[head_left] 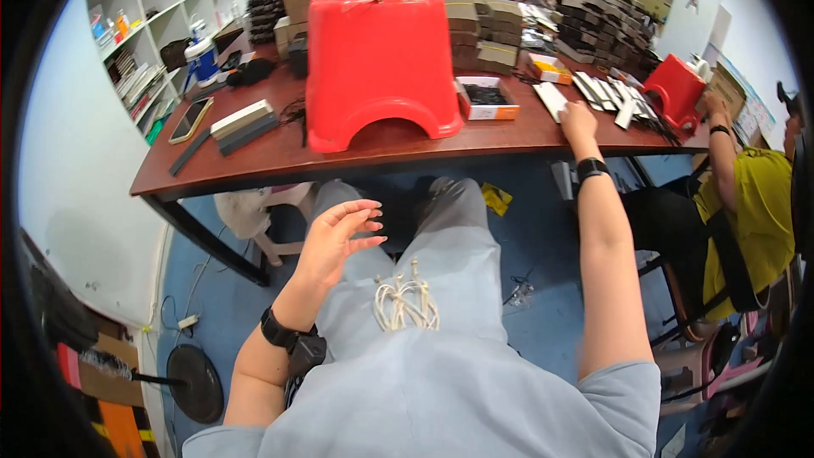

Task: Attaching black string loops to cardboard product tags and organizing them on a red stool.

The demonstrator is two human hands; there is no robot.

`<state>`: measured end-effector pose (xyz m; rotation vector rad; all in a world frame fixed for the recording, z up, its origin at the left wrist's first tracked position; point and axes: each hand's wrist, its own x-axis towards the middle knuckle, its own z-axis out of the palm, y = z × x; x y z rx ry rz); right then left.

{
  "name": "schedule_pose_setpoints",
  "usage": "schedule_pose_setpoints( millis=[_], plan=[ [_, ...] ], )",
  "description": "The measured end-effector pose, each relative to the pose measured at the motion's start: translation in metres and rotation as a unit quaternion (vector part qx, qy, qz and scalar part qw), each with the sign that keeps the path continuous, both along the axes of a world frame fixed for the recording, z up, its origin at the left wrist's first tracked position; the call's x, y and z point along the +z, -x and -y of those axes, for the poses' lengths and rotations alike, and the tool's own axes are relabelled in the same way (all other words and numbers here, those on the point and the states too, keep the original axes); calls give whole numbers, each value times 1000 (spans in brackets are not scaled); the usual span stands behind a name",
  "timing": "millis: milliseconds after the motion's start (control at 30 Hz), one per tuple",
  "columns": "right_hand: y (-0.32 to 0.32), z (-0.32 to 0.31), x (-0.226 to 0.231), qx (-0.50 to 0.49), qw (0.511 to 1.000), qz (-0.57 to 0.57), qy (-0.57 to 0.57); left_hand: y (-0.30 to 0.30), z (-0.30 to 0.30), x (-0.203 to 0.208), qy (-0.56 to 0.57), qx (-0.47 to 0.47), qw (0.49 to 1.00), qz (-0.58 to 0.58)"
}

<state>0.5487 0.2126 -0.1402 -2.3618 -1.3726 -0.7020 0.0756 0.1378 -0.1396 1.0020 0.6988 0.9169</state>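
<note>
Head view gives me the reddish-brown surface (254, 157), spread ahead of both hands. Well beyond the right hand, dark and grey bundles (593, 21) are piled in layers, probably to save room. Ahead of the left hand and left of the right, a large red stool (381, 59) stands seat up, its arched side toward me; it looks steady on its feet. Another red stool (674, 89) sits farther to the right of the right hand, near a co-worker's hand (715, 108).

Left of the right hand I see an open box (500, 113) of dark pieces, and just beyond that hand, a box (555, 78) with yellow contents. Open tops presumably keep small parts together and reachable.

Over the lap hangs the left hand (346, 236), fingers loosely curled, parted from the thumb, holding nothing. The right hand (580, 123) is bent down at the near end of a white strip (550, 100); its fingertips are hidden, so I cannot tell whether it grips or merely touches. More white strips (598, 92) overlap just beyond and right of it, perhaps for easy picking.

Any print on the boxes is too small for me to read.
</note>
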Motion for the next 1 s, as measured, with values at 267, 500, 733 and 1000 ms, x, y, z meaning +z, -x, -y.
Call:
schedule_pose_setpoints(
  millis=[267,500,733,1000],
  plan=[
    [32,24,16,39,986,4,-162,64,-69,-11,-294,260,907,-151],
    [81,8,-4,155,961,-51,-223,170,-180,22,-556,363,578,-474],
    [86,7,-16,121,962,-65,-236,211,-225,54,-454,390,565,-567],
    [87,7,-17,104,966,-68,-224,170,-253,41,-614,236,463,-594]
  ],
)
